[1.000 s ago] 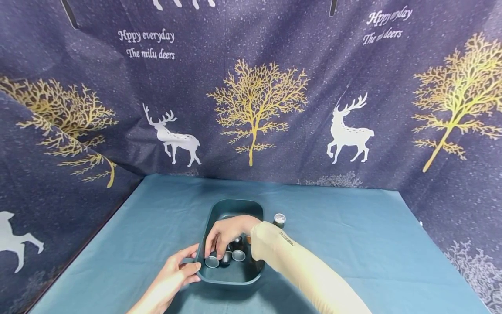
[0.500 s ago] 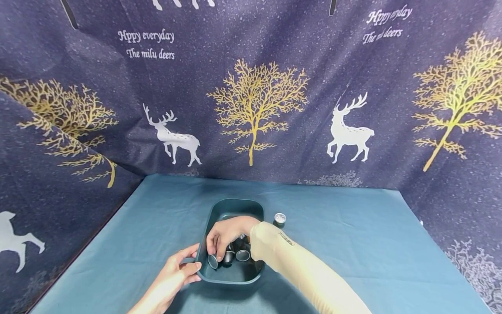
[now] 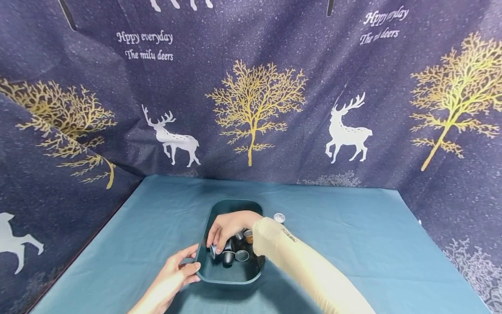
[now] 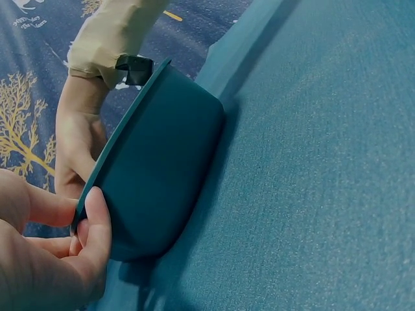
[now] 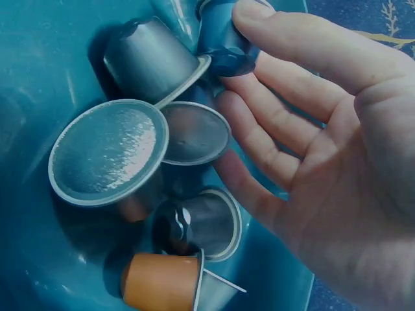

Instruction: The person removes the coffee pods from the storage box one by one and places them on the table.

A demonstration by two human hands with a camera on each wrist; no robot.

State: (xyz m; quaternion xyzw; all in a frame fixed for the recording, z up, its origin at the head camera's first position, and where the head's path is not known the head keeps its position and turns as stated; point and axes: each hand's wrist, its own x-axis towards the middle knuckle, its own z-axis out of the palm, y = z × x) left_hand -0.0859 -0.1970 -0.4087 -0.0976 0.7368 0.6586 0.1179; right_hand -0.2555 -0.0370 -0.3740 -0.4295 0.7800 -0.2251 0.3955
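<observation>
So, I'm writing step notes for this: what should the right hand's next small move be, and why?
Probably lift the blue capsule straight up, clear of the grey capsule close beside it: the right hand pinches it between thumb and fingers, and the left hand grips the rim of the teal bin, which should keep the bin steady.

2 hands (image 3: 179,269) (image 3: 230,226), 1 tub (image 3: 227,275), at least 7 capsules (image 5: 162,280)

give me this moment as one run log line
left hand grips tub; right hand pinches blue capsule inside tub; orange capsule in tub; silver-topped capsule outside tub
</observation>
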